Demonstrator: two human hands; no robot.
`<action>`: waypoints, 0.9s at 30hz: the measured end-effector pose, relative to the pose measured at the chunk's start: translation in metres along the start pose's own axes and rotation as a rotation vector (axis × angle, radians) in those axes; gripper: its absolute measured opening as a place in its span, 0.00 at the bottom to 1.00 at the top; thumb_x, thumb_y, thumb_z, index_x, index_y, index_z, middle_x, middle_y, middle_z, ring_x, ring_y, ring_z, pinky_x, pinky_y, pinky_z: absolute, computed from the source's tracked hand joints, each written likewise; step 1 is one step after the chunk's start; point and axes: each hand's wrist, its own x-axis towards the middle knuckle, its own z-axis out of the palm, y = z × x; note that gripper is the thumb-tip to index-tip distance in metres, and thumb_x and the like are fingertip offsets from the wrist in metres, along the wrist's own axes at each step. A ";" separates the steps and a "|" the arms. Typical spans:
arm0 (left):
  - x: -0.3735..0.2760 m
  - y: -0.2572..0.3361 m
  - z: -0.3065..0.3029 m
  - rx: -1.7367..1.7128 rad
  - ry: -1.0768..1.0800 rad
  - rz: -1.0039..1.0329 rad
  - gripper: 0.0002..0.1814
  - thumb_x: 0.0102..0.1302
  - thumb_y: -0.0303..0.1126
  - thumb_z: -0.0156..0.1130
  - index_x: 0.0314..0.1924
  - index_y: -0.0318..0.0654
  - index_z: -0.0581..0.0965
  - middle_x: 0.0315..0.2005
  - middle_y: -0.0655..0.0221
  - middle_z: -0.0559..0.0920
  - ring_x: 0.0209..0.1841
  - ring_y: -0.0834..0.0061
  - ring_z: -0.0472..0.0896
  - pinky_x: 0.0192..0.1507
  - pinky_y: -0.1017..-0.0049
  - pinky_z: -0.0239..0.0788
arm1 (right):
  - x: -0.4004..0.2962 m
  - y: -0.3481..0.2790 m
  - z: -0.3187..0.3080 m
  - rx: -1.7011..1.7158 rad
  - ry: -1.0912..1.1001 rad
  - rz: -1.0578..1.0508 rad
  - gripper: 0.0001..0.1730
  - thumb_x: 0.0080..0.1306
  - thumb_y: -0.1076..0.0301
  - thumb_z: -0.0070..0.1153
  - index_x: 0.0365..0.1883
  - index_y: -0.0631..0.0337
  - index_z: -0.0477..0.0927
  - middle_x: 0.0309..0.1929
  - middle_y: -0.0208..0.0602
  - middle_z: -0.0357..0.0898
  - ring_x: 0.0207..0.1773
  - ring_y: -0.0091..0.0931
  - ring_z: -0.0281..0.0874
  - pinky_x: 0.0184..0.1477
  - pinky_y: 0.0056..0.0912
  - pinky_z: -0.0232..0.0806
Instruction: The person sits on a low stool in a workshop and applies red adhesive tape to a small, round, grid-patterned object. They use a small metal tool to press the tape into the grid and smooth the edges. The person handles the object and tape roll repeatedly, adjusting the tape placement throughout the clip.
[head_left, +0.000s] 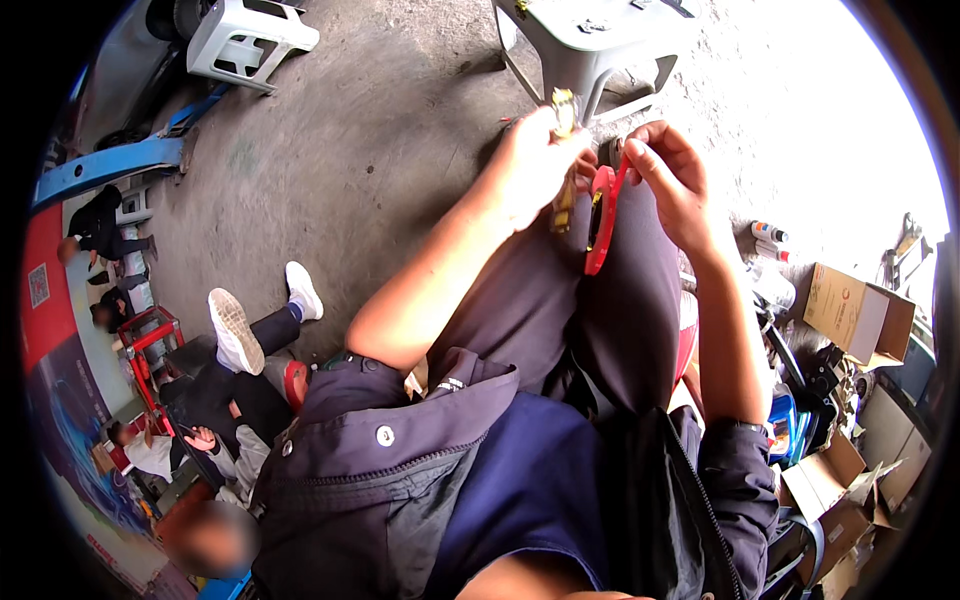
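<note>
My left hand (544, 165) is closed around a narrow clear plastic packet (562, 214) with yellow and dark contents, which sticks out above and below the fist. Close by its fingertips hangs a roll of red tape (602, 225), edge-on over my thighs. Whether those fingers also grip the roll cannot be made out. Between thumb and forefinger, my right hand (671, 176) pinches a short red strip (622, 171) that runs up from the roll. Ahead of my knees stands a grey plastic stool (570, 37) with small dark packets on its seat.
A white plastic stool (251, 37) and a blue lift arm (112, 166) lie off to the left. Another person's white shoe (236, 330) reaches in beside me. On the right are bottles (769, 231), an open cardboard box (847, 307) and more clutter.
</note>
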 end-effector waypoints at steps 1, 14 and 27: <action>0.010 -0.001 -0.011 0.096 0.018 0.045 0.09 0.75 0.33 0.54 0.47 0.35 0.73 0.37 0.62 0.81 0.36 0.70 0.83 0.38 0.68 0.81 | 0.000 -0.002 -0.001 -0.031 -0.001 -0.025 0.09 0.74 0.65 0.55 0.42 0.63 0.75 0.33 0.23 0.73 0.37 0.14 0.68 0.41 0.19 0.64; 0.028 -0.008 -0.006 -0.495 -0.339 0.009 0.19 0.78 0.38 0.47 0.56 0.30 0.74 0.44 0.60 0.83 0.45 0.67 0.83 0.50 0.65 0.76 | 0.003 -0.028 0.000 -0.008 0.013 -0.206 0.05 0.74 0.73 0.54 0.43 0.67 0.75 0.37 0.27 0.78 0.44 0.16 0.75 0.49 0.19 0.68; 0.017 0.009 0.006 -0.366 -0.206 0.210 0.14 0.79 0.34 0.44 0.54 0.31 0.69 0.43 0.55 0.81 0.40 0.62 0.85 0.41 0.67 0.80 | 0.000 -0.041 0.005 -0.266 -0.018 -0.541 0.05 0.65 0.82 0.60 0.38 0.69 0.77 0.35 0.36 0.77 0.41 0.27 0.78 0.50 0.27 0.70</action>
